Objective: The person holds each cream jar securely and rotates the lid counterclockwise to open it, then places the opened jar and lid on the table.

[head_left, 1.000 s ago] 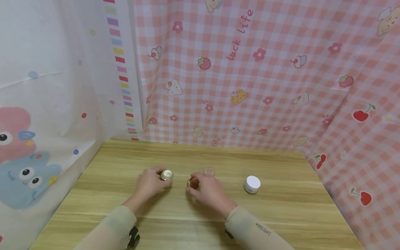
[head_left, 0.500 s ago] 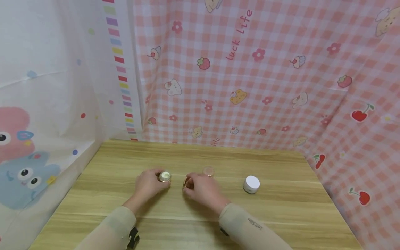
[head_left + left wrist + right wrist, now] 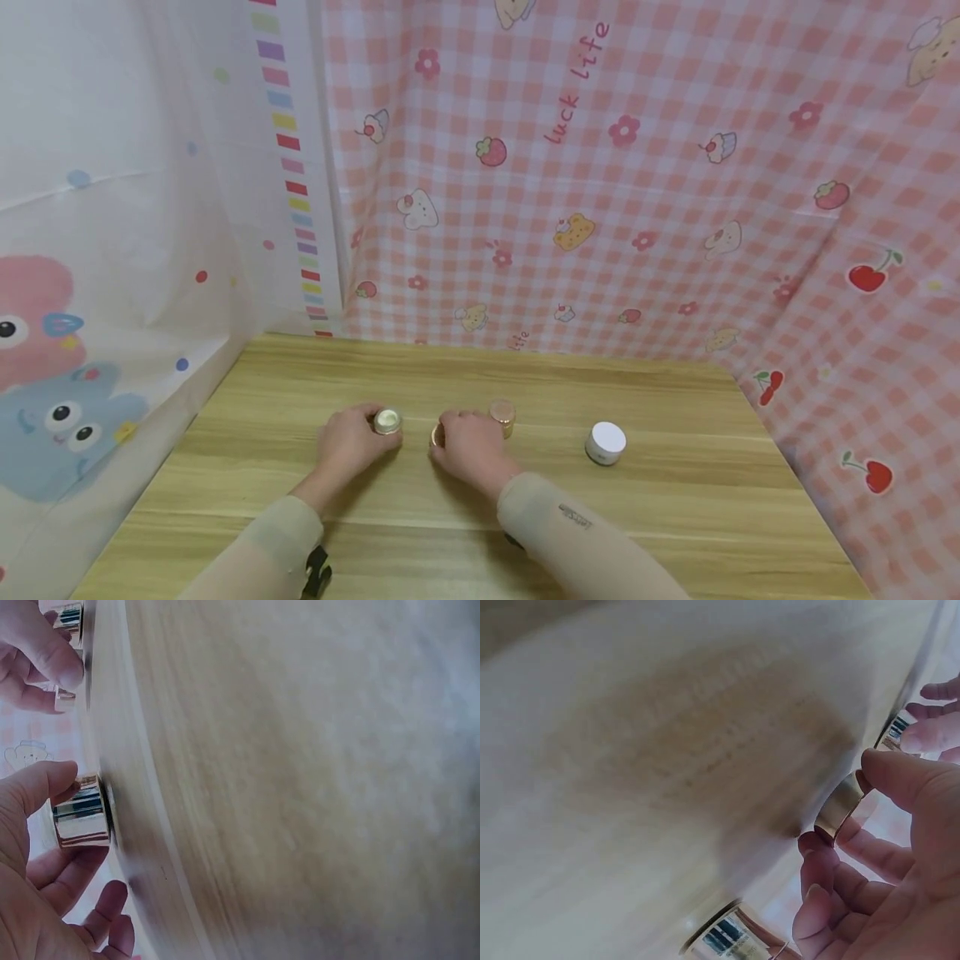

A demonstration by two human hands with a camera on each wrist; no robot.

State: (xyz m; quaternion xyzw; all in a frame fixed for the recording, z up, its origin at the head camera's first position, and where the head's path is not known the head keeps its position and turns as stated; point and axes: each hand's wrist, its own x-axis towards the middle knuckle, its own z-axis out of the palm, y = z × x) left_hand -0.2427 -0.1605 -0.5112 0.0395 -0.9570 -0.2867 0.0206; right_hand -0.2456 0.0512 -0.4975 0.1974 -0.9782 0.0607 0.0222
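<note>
My left hand (image 3: 347, 444) grips a small gold jar (image 3: 81, 814) between thumb and fingers. The jar stands upright on the table, uncovered, with pale cream (image 3: 387, 419) showing at its top. To its right, my right hand (image 3: 474, 450) pinches a round gold lid (image 3: 841, 808) by its edge; the lid is tipped on its side and partly hidden by the fingers. A gap separates lid and jar. Just behind the right hand stands a second gold jar (image 3: 502, 417) with a pinkish top, also seen low in the right wrist view.
A white-lidded jar (image 3: 605, 442) stands farther right on the wood-grain table (image 3: 675, 517). Behind the table hangs a pink checked cloth (image 3: 525, 192), and a white printed cloth (image 3: 165, 208) hangs at the left.
My right hand has moved left with the lid, nearer the left hand, uncovering more of the second gold jar. The left hand and its jar have shifted slightly left.
</note>
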